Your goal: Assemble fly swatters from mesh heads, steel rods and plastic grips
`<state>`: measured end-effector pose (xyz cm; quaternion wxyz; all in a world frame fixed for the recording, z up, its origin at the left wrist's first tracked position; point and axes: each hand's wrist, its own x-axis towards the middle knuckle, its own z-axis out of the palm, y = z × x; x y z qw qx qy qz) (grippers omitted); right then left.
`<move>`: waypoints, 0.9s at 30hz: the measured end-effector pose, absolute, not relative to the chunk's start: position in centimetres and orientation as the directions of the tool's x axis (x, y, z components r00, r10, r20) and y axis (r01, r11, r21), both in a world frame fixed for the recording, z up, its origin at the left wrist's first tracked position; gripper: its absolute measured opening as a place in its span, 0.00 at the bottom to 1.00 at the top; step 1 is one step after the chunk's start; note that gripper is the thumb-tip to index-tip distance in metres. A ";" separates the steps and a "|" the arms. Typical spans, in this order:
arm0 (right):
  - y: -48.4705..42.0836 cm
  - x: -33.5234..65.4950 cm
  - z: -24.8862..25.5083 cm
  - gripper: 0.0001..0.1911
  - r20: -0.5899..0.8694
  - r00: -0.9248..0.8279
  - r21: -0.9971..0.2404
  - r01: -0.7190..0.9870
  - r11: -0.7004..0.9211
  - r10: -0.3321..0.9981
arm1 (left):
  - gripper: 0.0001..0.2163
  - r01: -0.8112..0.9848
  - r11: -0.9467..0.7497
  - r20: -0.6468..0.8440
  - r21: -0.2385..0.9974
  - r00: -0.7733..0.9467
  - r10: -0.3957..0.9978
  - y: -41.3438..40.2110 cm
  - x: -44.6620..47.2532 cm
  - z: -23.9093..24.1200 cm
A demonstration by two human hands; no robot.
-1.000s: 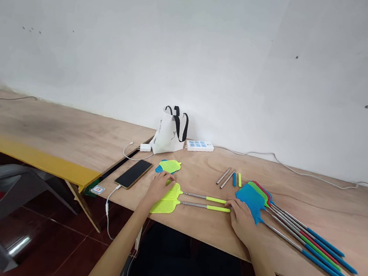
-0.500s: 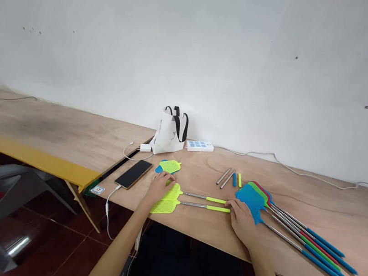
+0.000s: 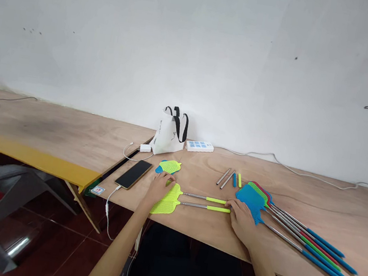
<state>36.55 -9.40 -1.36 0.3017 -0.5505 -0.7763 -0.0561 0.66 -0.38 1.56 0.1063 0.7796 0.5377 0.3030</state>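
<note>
Two yellow fly swatters lie side by side on the wooden table. My left hand [image 3: 162, 186] rests on the perforated head of the far yellow swatter [image 3: 174, 193], palm down with its fingers loosely spread. The near yellow swatter [image 3: 166, 206] lies along it, its head touching the other. At the handle ends, my right hand [image 3: 240, 215] lies palm down and open, fingertips touching the yellow grips. Just beyond that hand is a stack of blue, green and red fly swatters [image 3: 251, 199], with their handles fanned toward the right.
Loose yellow and blue swatter heads [image 3: 170, 167] lie beyond my left hand. Metal tubes [image 3: 223, 176] and short blue and yellow grips [image 3: 240, 180] lie farther back. A phone [image 3: 133, 174] on a cable, a white bag [image 3: 170, 133] and a power strip [image 3: 200, 146] stand around them.
</note>
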 end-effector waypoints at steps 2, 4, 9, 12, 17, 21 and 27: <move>-9.4 36.5 -1.4 0.16 0.531 -0.210 -0.241 0.891 0.384 0.821 | 0.07 0.773 -0.399 0.358 0.494 0.238 0.903 -0.4 0.6 1.5; -9.4 36.6 -1.5 0.16 0.531 -0.205 -0.246 0.891 0.381 0.822 | 0.07 0.770 -0.404 0.361 0.493 0.241 0.901 -0.3 0.6 1.5; -9.4 36.6 -1.5 0.15 0.530 -0.196 -0.260 0.888 0.379 0.825 | 0.07 0.765 -0.415 0.376 0.492 0.243 0.894 -0.3 0.6 1.4; -9.4 36.5 -1.4 0.16 0.525 -0.206 -0.259 0.885 0.386 0.826 | 0.06 0.766 -0.411 0.372 0.493 0.242 0.896 -0.3 0.6 1.4; -9.4 36.6 -1.4 0.16 0.518 -0.204 -0.259 0.888 0.380 0.830 | 0.07 0.768 -0.404 0.369 0.497 0.234 0.899 -0.2 0.6 1.4; -9.4 36.6 -1.4 0.16 0.518 -0.208 -0.259 0.886 0.384 0.830 | 0.07 0.769 -0.409 0.375 0.491 0.237 0.896 -0.3 0.7 1.4; -9.4 36.5 -1.2 0.17 0.516 -0.206 -0.269 0.883 0.386 0.831 | 0.08 0.766 -0.405 0.369 0.500 0.234 0.899 -0.4 0.7 1.7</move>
